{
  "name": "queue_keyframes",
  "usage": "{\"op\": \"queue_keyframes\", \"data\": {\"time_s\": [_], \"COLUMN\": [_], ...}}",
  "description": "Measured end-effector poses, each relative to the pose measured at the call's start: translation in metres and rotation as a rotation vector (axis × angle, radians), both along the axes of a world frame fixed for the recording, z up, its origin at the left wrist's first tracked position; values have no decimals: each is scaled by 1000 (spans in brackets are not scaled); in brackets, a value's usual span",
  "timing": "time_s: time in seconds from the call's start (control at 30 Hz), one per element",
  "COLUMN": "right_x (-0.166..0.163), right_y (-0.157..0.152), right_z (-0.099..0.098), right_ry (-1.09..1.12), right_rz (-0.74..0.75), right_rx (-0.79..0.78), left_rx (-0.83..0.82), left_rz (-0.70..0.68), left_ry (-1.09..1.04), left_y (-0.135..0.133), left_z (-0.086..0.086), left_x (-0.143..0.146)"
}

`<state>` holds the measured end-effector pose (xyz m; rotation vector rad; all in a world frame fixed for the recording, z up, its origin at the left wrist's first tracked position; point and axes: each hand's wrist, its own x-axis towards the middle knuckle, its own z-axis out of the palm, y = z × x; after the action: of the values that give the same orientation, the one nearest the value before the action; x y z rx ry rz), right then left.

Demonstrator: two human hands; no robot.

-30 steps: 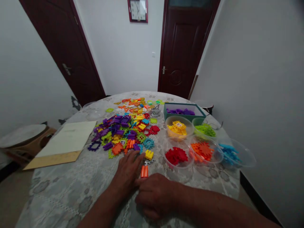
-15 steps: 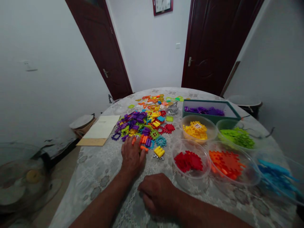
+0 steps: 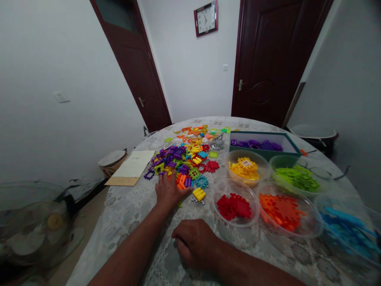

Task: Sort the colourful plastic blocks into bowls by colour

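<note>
A heap of mixed plastic building pieces (image 3: 186, 159) in purple, orange, yellow, green and red covers the middle of the round table (image 3: 127, 210). My left hand (image 3: 169, 190) lies flat at the near edge of the heap, fingers spread over orange pieces (image 3: 181, 180) and touching them. A yellow piece (image 3: 199, 194) sits just to its right. My right hand (image 3: 195, 243) rests on the tablecloth nearer to me, fingers curled under; I cannot see anything in it.
Clear bowls at the right hold sorted pieces: yellow (image 3: 245, 167), red (image 3: 234, 205), orange (image 3: 281, 210), green (image 3: 297, 178), blue (image 3: 348, 228). A teal box (image 3: 263, 143) holds purple ones. A cardboard sheet (image 3: 131, 169) overhangs the left edge. A fan (image 3: 32, 222) stands on the floor at left.
My left hand has slid forward from beside a single orange piece into the edge of the heap. My right hand has stayed put. The head view has swung left and tilted.
</note>
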<state>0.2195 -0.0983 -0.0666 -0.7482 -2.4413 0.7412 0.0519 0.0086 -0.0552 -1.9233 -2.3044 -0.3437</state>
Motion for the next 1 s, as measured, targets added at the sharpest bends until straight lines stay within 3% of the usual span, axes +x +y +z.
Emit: {"op": "queue_keyframes", "data": {"time_s": [0.27, 0.5, 1.0], "right_x": [0, -1, 0], "right_y": [2, 1, -1], "right_z": [-1, 0, -5], "right_ry": [30, 35, 86], "right_rz": [-10, -32, -46], "right_rx": [4, 9, 16], "left_rx": [49, -12, -45], "left_rz": [-16, -5, -37], "left_ry": [-14, -53, -35], "left_y": [10, 12, 17], "left_z": [12, 22, 32], "left_x": [19, 32, 23]}}
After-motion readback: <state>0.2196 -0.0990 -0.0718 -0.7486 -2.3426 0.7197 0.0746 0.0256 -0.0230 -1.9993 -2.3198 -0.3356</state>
